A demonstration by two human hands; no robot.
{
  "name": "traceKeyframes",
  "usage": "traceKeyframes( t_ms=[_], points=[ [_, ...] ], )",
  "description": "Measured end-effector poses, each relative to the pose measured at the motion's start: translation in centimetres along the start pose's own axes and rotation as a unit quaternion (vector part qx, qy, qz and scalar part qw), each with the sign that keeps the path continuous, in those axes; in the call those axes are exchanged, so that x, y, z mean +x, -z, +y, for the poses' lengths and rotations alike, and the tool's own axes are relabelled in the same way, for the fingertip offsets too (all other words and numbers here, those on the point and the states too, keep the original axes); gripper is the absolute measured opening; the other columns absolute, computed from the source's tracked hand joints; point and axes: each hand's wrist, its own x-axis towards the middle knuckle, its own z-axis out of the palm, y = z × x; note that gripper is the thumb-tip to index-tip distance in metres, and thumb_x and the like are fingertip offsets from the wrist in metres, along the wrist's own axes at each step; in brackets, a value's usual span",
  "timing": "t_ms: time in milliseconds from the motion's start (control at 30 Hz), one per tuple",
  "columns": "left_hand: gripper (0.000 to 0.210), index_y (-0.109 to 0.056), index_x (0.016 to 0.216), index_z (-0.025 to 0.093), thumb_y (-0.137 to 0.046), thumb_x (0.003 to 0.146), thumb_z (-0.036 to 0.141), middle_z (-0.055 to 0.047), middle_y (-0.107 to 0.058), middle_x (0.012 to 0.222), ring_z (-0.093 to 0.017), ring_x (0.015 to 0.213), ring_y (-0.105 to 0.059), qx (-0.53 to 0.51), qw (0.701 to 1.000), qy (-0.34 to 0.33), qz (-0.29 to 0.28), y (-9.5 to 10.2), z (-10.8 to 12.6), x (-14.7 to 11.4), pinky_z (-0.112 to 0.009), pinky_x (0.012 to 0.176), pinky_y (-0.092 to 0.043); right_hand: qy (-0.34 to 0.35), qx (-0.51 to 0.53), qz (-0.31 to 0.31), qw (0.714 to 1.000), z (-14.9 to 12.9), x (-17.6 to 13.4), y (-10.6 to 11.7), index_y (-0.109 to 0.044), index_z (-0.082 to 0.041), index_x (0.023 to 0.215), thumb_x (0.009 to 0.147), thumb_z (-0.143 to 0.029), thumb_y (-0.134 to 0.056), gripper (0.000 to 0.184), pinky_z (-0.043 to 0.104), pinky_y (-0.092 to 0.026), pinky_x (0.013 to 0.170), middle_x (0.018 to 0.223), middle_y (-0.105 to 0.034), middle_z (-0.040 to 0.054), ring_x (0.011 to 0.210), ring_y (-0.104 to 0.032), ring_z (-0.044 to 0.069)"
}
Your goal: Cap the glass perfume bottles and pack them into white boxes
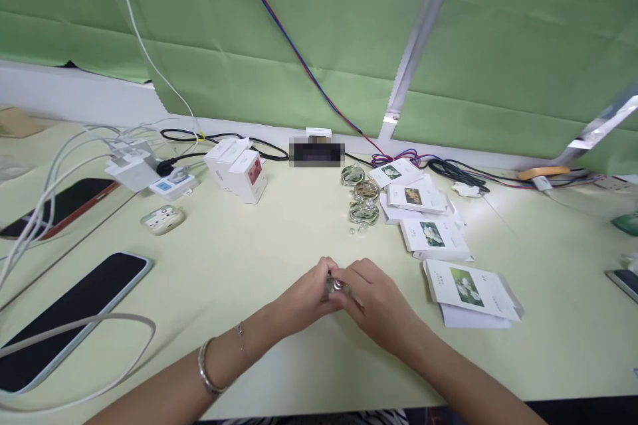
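Note:
Close together above the front of the table, my left hand (312, 295) and my right hand (371, 299) are both closed around a small glass bottle (337, 285). Its round, silvery end shows between my fingers; the rest is covered. Beyond my hands stand or lie similar clear glass bottles, one at the back (353, 174), one in the middle (366, 190) and one in front (363, 212). Small clear pieces (359, 230) lie just before them. To the right are flattened white boxes with flower pictures, the nearest box (466, 289) beside my right hand.
White upright boxes (236, 169) stand at back left. Near them are an earbud case (162, 219), a power strip (174, 184) and white cables. A phone (74, 319) lies at left under a cable loop. Black cables (456, 172) run along the green-covered wall (299, 46).

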Motion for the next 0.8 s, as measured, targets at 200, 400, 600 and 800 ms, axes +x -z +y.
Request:
traceKeyframes(
  t_ms=[200, 400, 600, 800],
  points=[
    [0.029, -0.034, 0.091, 0.021, -0.058, 0.079, 0.033, 0.0, -0.052, 0.083, -0.015, 0.072, -0.053, -0.016, 1.0, 0.015, -0.001, -0.3, -0.4, -0.1, -0.028, 0.06, -0.043, 0.047, -0.037, 0.075, 0.995, -1.2, 0.5, 3.0, -0.058, -0.017, 0.09, 0.084, -0.006, -0.035, 0.026, 0.024, -0.041, 0.051, 0.066, -0.057, 0.0026, 0.06, -0.05, 0.014],
    [0.03, -0.036, 0.094, 0.02, -0.059, 0.077, 0.031, -0.004, -0.052, 0.091, -0.015, 0.073, -0.051, 0.026, 0.999, 0.022, 0.007, -0.2, -0.6, -0.4, -0.027, 0.06, -0.04, -0.078, -0.064, 0.223, 0.97, 0.3, -0.5, 9.6, -0.057, -0.025, 0.097, 0.083, -0.021, -0.053, 0.015, 0.029, -0.048, 0.067, 0.086, -0.064, 0.0019, 0.076, -0.06, 0.016],
    [0.024, -0.039, 0.093, 0.02, -0.054, 0.074, 0.019, -0.001, -0.054, 0.083, -0.013, 0.066, -0.051, 0.069, 0.997, 0.035, 0.006, 1.2, 0.9, -1.1, -0.025, 0.057, -0.04, -0.184, 0.022, -0.05, 0.981, 5.1, -2.7, 0.9, -0.062, -0.019, 0.083, 0.08, -0.013, -0.051, 0.013, 0.033, -0.049, 0.07, 0.081, -0.063, 0.0042, 0.079, -0.059, 0.018],
    [0.024, -0.04, 0.095, 0.021, -0.055, 0.077, 0.025, -0.001, -0.056, 0.091, -0.016, 0.079, -0.056, 0.09, 0.985, 0.05, 0.136, 3.0, 2.9, 2.1, -0.028, 0.066, -0.042, -0.199, 0.095, -0.055, 0.974, 5.7, -4.1, -1.3, -0.061, -0.02, 0.095, 0.081, -0.02, -0.05, 0.017, 0.037, -0.048, 0.076, 0.091, -0.059, 0.0072, 0.086, -0.057, 0.021]
  ],
)
